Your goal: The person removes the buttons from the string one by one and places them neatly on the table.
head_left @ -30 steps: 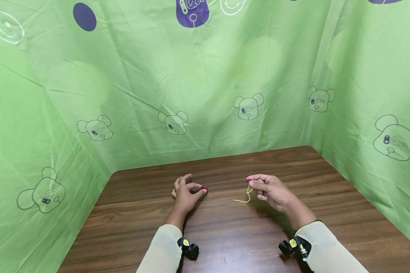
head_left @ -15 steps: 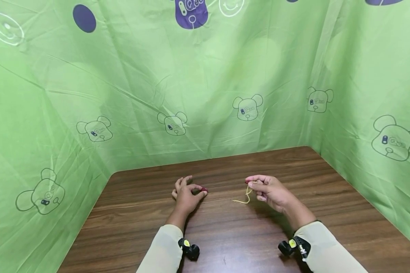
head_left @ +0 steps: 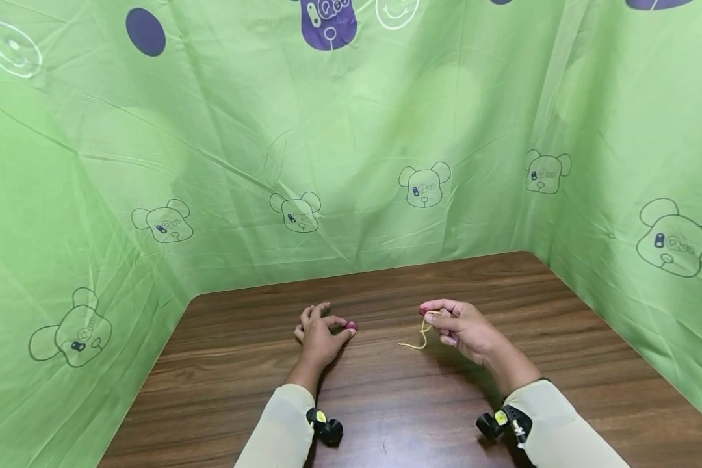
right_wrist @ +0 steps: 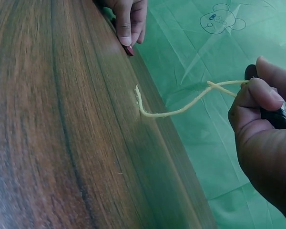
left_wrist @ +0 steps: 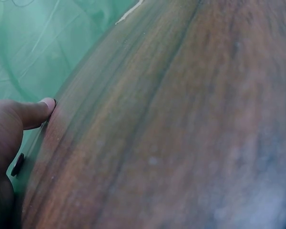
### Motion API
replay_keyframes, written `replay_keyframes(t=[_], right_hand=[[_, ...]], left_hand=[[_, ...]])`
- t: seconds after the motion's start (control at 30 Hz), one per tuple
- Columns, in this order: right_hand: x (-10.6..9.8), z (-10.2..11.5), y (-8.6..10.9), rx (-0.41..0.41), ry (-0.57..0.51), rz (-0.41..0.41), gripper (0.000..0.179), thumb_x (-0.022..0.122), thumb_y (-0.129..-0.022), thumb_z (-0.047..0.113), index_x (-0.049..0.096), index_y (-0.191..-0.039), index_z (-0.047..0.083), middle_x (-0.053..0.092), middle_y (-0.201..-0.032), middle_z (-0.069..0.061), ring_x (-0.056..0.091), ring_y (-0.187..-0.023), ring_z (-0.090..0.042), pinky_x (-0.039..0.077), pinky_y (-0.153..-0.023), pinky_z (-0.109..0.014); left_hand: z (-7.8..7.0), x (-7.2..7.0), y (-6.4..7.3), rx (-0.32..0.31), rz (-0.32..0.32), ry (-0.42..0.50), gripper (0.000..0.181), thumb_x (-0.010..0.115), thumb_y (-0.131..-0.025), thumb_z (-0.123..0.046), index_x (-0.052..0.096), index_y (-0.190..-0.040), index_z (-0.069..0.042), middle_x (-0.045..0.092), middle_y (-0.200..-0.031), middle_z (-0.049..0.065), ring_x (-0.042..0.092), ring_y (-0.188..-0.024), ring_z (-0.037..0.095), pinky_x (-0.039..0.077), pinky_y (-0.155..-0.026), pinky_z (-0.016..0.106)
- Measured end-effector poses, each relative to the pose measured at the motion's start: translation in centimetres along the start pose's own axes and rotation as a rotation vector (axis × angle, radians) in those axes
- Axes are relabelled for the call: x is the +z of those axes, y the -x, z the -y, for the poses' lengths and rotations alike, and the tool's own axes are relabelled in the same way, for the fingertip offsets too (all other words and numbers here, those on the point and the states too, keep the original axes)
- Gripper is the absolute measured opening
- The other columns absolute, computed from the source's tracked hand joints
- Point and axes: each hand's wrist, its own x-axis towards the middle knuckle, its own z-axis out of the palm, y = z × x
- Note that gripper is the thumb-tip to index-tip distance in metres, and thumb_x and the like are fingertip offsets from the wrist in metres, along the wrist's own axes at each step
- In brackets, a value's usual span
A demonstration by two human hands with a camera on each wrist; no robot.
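In the head view my left hand (head_left: 320, 338) is low over the table, its thumb and index finger pinching a small round red disc (head_left: 351, 325). The right wrist view shows that disc's thin edge. Across from it, my right hand (head_left: 465, 330) is raised and pinches a yellow string (right_wrist: 169, 114), whose loose end hangs and curves to the left. Another red disc (head_left: 425, 311) is at the right fingertips; it looks dark in the right wrist view. A second dark piece (right_wrist: 275, 118) shows inside the right hand, partly hidden. A dark flat piece (left_wrist: 17, 164) appears beside the left hand.
The brown wood-grain table (head_left: 374, 403) lies under both hands. Green printed cloth (head_left: 351, 130) hangs behind it and along both sides. A small black camera is worn on each wrist.
The disc in the left fingers has turned so that more of its round face shows. Both hands have stayed almost in place.
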Motion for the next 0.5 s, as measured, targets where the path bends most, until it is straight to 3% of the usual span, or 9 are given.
replay_keyframes(t=[0.17,0.5], right_hand=[[0.00,0.00,0.01,-0.018,-0.005,0.008,0.027,0.069,-0.104,0.001,0.068,-0.131,0.000,0.073,-0.101,0.007,0.047,-0.068,-0.001,0.037,-0.056,-0.017],[0.00,0.05,0.30,-0.030,-0.004,0.020,0.026,0.078,-0.098,0.001,0.078,-0.121,0.013,0.076,-0.098,0.007,0.048,-0.066,0.001,0.035,-0.055,-0.018]], left_hand=[[-0.07,0.00,0.09,-0.013,-0.002,-0.010,0.022,0.095,-0.086,-0.033,0.084,-0.096,-0.017,0.053,-0.164,0.011,0.028,-0.158,0.045,0.013,-0.118,0.073],[-0.17,-0.39,0.64,-0.009,-0.039,0.056,0.034,0.097,-0.083,-0.038,0.083,-0.101,-0.013,0.053,-0.162,0.013,0.025,-0.156,0.043,0.012,-0.116,0.071]])
